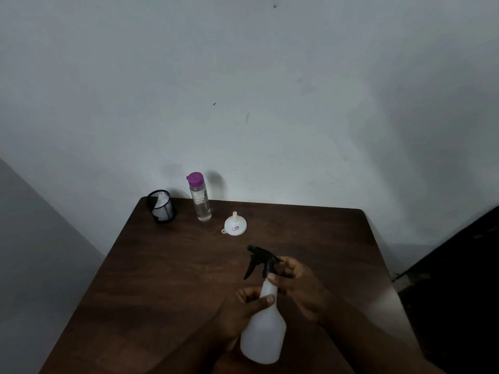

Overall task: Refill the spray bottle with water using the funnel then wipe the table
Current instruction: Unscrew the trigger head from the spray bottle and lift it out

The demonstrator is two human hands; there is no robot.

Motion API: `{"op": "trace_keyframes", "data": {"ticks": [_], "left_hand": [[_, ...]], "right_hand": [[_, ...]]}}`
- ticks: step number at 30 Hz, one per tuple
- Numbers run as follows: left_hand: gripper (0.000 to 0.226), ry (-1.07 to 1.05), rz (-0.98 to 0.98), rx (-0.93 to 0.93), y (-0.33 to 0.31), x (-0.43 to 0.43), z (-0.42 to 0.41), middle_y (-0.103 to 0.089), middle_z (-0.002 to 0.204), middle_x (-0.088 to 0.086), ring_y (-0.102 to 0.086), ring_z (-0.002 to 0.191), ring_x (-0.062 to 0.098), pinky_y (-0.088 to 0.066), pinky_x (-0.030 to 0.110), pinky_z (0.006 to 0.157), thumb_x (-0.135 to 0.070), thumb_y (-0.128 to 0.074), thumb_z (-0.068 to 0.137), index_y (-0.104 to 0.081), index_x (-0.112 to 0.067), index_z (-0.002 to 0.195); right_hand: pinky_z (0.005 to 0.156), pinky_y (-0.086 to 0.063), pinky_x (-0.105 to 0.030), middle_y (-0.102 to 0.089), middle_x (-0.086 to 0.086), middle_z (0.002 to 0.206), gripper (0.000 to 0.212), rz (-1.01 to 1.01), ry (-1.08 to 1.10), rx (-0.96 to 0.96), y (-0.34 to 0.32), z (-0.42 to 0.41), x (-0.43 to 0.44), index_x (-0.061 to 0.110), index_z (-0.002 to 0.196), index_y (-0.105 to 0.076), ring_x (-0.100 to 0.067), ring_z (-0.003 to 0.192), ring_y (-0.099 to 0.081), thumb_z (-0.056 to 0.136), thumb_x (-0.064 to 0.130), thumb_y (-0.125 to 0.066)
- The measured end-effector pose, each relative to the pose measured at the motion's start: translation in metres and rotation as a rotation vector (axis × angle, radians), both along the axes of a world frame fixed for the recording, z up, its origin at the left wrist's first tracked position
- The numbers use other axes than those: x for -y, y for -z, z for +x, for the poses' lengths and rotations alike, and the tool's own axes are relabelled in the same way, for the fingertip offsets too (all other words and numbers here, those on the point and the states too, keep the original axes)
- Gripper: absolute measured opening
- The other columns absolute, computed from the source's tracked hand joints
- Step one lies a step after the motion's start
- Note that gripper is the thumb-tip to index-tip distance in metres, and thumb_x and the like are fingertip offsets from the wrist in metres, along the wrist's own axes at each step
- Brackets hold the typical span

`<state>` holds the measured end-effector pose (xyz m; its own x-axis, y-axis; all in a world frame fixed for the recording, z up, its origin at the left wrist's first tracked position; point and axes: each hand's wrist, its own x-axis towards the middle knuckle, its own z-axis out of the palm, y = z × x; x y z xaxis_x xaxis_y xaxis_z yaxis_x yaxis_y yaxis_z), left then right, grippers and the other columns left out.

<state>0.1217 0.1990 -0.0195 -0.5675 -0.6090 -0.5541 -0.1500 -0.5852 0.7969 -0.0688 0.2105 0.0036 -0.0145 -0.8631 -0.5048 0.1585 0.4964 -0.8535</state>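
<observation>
the spray bottle (pixel 263 336) sits between both hands at the near edge of the bench (pixel 162 279). its long axis runs from the base at 6 o'clock up to the black trigger head (pixel 260 259) at 12 o'clock, nozzle aimed toward 10 o'clock. the left hand (pixel 243 309) is wrapped round the bottle's narrow shoulder, thumb across the front. the right hand (pixel 299 287) has its fingers curled about the collar under the trigger head, so it looks set to unscrew the top. whether the base rests on the bench i cannot tell.

the funnel (pixel 235 225) lies mouth-down, spout up, at 11 o'clock from the hands, apart from them. the purple-capped water bottle (pixel 200 201) stands beyond it, also at 11 o'clock. both are nearer the left hand.
</observation>
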Motion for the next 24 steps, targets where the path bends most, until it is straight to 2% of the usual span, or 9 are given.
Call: {"op": "trace_keyframes", "data": {"ticks": [4, 8, 11, 13, 15, 17, 21, 24], "left_hand": [[0.021, 0.01, 0.01, 0.0, 0.002, 0.001, 0.002, -0.079, 0.109, 0.012, -0.076, 0.091, 0.023, -0.06, 0.035, 0.08, -0.027, -0.072, 0.093, -0.078, -0.014, 0.108], [0.022, 0.021, 0.002, 0.069, 0.004, 0.002, 0.002, -0.081, 0.105, 0.005, -0.077, 0.093, 0.022, -0.06, 0.04, 0.085, -0.031, -0.074, 0.091, -0.077, -0.019, 0.108], [0.031, 0.014, -0.004, 0.109, 0.006, 0.002, 0.002, -0.079, 0.112, 0.007, -0.073, 0.108, 0.033, -0.055, 0.054, 0.101, -0.035, -0.082, 0.084, -0.077, -0.022, 0.112], [0.043, 0.014, -0.018, 0.129, 0.007, 0.003, 0.003, -0.078, 0.114, 0.006, -0.073, 0.11, 0.031, -0.054, 0.056, 0.103, -0.039, -0.086, 0.077, -0.074, -0.023, 0.116], [0.054, 0.029, -0.024, 0.135, 0.007, 0.005, 0.003, -0.077, 0.118, 0.004, -0.073, 0.11, 0.028, -0.057, 0.053, 0.1, -0.041, -0.087, 0.074, -0.07, -0.023, 0.122], [0.05, 0.037, -0.012, 0.124, 0.008, 0.005, 0.003, -0.076, 0.12, 0.003, -0.073, 0.111, 0.026, -0.059, 0.049, 0.098, -0.036, -0.087, 0.079, -0.069, -0.024, 0.124], [0.04, 0.016, -0.054, 0.124, 0.007, 0.004, 0.004, -0.076, 0.118, 0.002, -0.074, 0.107, 0.021, -0.061, 0.039, 0.091, -0.028, -0.083, 0.084, -0.069, -0.023, 0.121], [0.035, 0.054, -0.052, 0.168, -0.002, 0.004, 0.003, -0.074, 0.116, -0.002, -0.071, 0.102, 0.015, -0.061, 0.03, 0.081, -0.03, -0.079, 0.087, -0.067, -0.027, 0.121]], "right_hand": [[0.091, -0.059, -0.045, -0.073, -0.007, 0.114, 0.051, -0.022, 0.051, -0.001, -0.004, 0.001, 0.002, 0.019, 0.127, -0.06, -0.024, 0.106, -0.071, 0.081, 0.006, -0.076], [0.089, -0.059, -0.043, -0.073, -0.011, 0.113, 0.05, -0.047, 0.111, 0.04, -0.008, 0.001, 0.006, 0.015, 0.127, -0.06, -0.028, 0.105, -0.071, 0.081, 0.0, -0.074], [0.092, -0.058, -0.049, -0.073, -0.012, 0.112, 0.051, -0.076, 0.123, 0.038, -0.013, -0.001, 0.01, 0.014, 0.127, -0.06, -0.03, 0.105, -0.071, 0.08, -0.001, -0.075], [0.096, -0.054, -0.057, -0.074, -0.012, 0.11, 0.051, -0.108, 0.118, 0.007, -0.017, -0.002, 0.012, 0.014, 0.127, -0.06, -0.032, 0.106, -0.071, 0.08, 0.001, -0.076], [0.098, -0.051, -0.061, -0.075, -0.009, 0.11, 0.051, -0.138, 0.112, -0.029, -0.022, -0.003, 0.014, 0.017, 0.125, -0.061, -0.033, 0.107, -0.07, 0.08, 0.003, -0.077], [0.097, -0.052, -0.06, -0.075, -0.008, 0.11, 0.05, -0.162, 0.117, -0.04, -0.028, -0.004, 0.016, 0.017, 0.124, -0.061, -0.034, 0.107, -0.07, 0.08, 0.002, -0.077], [0.094, -0.056, -0.054, -0.075, -0.006, 0.108, 0.049, -0.21, 0.149, -0.055, -0.04, -0.005, 0.02, 0.016, 0.122, -0.061, -0.03, 0.103, -0.072, 0.079, 0.001, -0.077], [0.085, -0.061, -0.042, -0.074, -0.008, 0.112, 0.051, -0.248, 0.171, -0.057, -0.047, -0.007, 0.022, 0.014, 0.123, -0.06, -0.025, 0.103, -0.072, 0.078, 0.0, -0.078]]}}
